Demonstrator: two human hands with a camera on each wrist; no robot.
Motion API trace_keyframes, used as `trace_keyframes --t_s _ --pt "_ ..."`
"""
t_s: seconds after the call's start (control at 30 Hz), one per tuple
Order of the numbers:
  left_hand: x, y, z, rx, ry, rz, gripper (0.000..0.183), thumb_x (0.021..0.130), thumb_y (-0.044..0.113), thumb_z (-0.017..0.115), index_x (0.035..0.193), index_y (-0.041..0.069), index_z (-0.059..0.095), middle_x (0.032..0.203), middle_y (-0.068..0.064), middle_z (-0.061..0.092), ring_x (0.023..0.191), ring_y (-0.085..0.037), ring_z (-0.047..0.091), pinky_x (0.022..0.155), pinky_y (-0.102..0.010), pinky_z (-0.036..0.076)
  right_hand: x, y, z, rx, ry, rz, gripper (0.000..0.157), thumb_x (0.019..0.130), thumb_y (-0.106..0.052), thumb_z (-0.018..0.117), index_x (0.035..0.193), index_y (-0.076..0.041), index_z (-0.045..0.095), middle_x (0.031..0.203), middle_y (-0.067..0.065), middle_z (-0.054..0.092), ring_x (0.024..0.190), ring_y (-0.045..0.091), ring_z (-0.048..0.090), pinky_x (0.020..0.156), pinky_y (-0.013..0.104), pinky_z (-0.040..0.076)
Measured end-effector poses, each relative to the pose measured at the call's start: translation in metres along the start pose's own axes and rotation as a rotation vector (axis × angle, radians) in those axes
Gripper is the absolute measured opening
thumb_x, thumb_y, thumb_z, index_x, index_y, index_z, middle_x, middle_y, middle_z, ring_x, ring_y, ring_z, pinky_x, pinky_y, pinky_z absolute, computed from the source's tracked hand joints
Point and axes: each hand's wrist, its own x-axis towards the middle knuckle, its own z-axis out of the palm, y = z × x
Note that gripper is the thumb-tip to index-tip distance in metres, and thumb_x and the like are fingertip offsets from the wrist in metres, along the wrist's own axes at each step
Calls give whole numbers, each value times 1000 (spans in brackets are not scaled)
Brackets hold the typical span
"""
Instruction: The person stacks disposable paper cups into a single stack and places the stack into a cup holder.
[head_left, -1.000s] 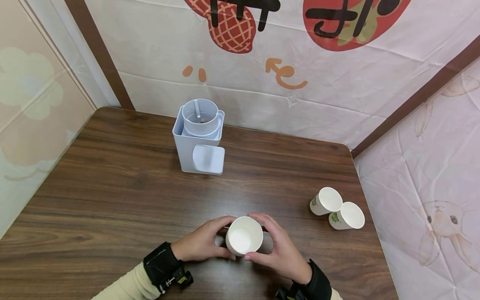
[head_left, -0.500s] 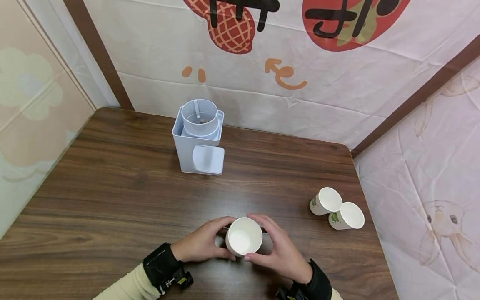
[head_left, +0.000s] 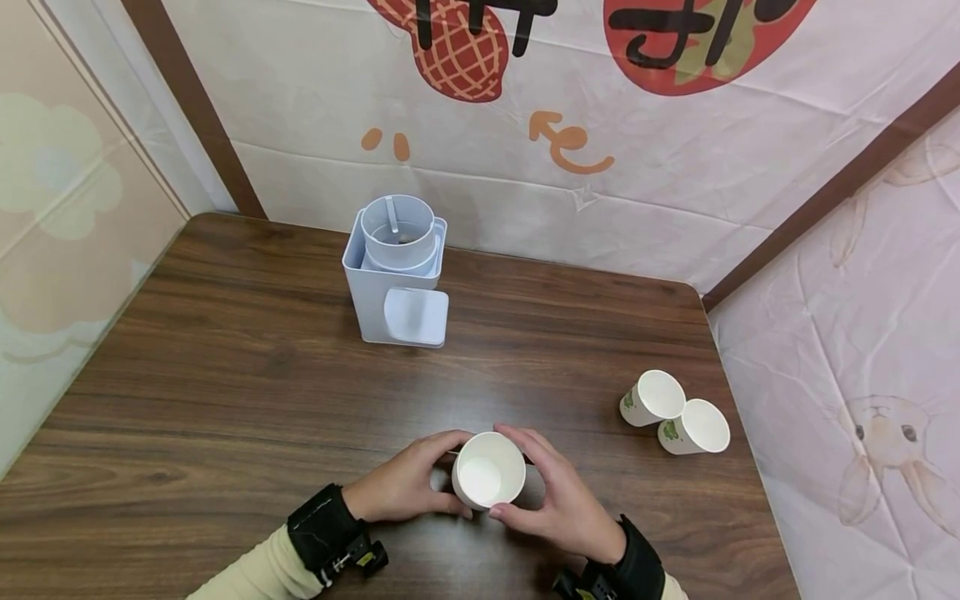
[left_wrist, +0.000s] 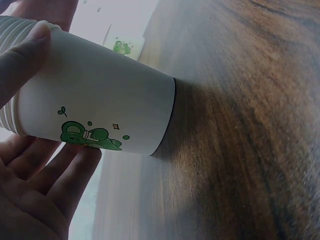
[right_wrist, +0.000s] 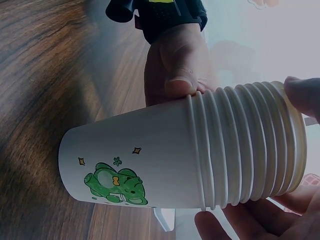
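Observation:
A stack of white paper cups (head_left: 487, 477) stands upright on the table between both hands; the head view looks down into its top cup. My left hand (head_left: 405, 483) grips the stack from the left, with its thumb and fingers around the lower rims in the right wrist view. From the right, my right hand (head_left: 558, 500) holds the upper rims between thumb and fingers. Several nested rims show on the stack (right_wrist: 240, 145), above a green bear print. In the left wrist view the base of the stack (left_wrist: 115, 85) meets the tabletop.
Two separate paper cups, a farther cup (head_left: 645, 404) and a nearer cup (head_left: 681, 440), stand side by side at the table's right. A pale blue box (head_left: 371, 304) holding a round cup-like part (head_left: 401, 250) stands at the back, near the printed fabric wall (head_left: 300, 183).

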Motion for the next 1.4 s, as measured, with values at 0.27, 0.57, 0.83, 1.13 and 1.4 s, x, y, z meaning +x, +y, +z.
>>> trace_keyframes --t_s 0.27,0.57,0.83,1.13,1.4 --pt "-1 0 -1 8 5 8 74 69 30 83 134 23 49 131 7 54 112 -13 59 97 -34 47 0 -1 0 4 -5 3 79 78 -34 75 147 -21 38 137 -4 48 121 16 49 92 37 49" --pt "-3 0 -2 13 13 8 74 68 34 82 133 24 49 130 8 55 109 -10 59 97 -35 46 0 -2 -2 21 -31 41 84 76 -32 77 147 -18 35 140 7 48 125 17 46 94 40 48" --pt "-3 0 -2 9 13 14 73 69 32 82 133 21 49 130 4 55 110 -12 59 96 -35 47 2 -16 -12 85 25 -35 83 69 -7 81 140 4 39 134 20 50 120 30 48 90 45 49" --pt "-2 1 -1 -4 14 14 74 67 34 83 133 23 50 129 7 56 111 -14 59 97 -34 47 -6 -6 -29 106 209 -72 75 68 8 77 136 5 44 125 22 56 116 29 53 88 42 52" --pt "-2 -1 0 0 8 31 74 68 36 82 133 21 50 130 4 56 109 -14 60 97 -35 47 -22 16 -60 151 429 -131 73 64 24 68 133 15 43 123 23 56 115 25 54 92 28 48"
